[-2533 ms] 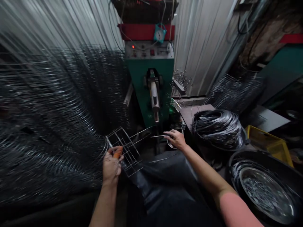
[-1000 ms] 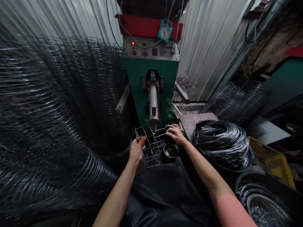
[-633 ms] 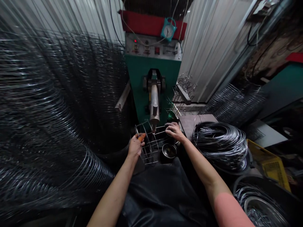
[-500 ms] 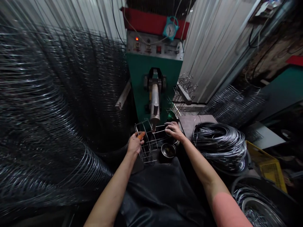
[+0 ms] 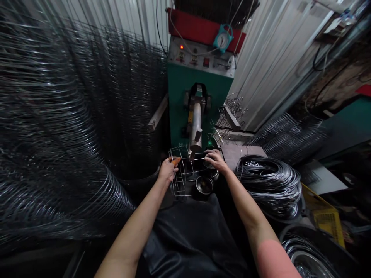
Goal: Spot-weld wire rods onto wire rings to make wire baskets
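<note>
My left hand point(image 5: 169, 168) is closed on the left side of a wire frame point(image 5: 181, 179), a small cage of thin bright rods. Something orange, perhaps a finger cover, shows at its fingertips. My right hand point(image 5: 215, 160) pinches the end of a thin metal wire point(image 5: 199, 158), which reaches left to the frame beneath the welding machine's electrode tip point(image 5: 192, 155). Whether tip and wire touch I cannot tell. Above both hands juts the machine's thick metal arm point(image 5: 197, 119). A small metal bowl point(image 5: 204, 185) sits below my right hand.
The green spot welder point(image 5: 179, 85) stands ahead, with a blue clock point(image 5: 223, 38) on its front. Tall stacks of wire rings point(image 5: 58, 127) crowd the left. At right lie a wire coil point(image 5: 268, 173), a yellow crate point(image 5: 327, 220) and a tub of wire pieces point(image 5: 307, 251).
The view has swung slightly, so the machine sits farther right in the picture. Both hands keep their holds, and the wire frame stays under the electrode with little visible shift.
</note>
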A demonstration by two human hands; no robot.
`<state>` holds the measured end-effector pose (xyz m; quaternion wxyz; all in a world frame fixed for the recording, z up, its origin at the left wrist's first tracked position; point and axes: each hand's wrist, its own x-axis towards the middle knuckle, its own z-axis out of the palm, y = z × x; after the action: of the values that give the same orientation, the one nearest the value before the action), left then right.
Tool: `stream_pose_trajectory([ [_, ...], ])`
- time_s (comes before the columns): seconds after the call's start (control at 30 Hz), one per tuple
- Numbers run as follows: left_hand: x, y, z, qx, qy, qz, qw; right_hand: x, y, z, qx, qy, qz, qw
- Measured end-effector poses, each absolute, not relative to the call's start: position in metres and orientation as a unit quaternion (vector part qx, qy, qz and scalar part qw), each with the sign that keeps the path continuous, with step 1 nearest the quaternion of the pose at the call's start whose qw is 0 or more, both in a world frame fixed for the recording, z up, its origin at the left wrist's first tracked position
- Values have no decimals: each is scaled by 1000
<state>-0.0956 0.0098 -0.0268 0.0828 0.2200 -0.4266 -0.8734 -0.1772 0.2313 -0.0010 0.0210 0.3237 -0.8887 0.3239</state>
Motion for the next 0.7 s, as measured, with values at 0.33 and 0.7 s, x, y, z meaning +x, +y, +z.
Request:
stream_pose_trajectory([
  [0.33, -97, 6, -27, 211, -444, -868, 64, -174, 231, -2, 314, -885, 344, 18],
  [0.7, -98, 2, -24, 200, -456, -866, 43, -169, 230, 0, 302, -889, 345, 16],
])
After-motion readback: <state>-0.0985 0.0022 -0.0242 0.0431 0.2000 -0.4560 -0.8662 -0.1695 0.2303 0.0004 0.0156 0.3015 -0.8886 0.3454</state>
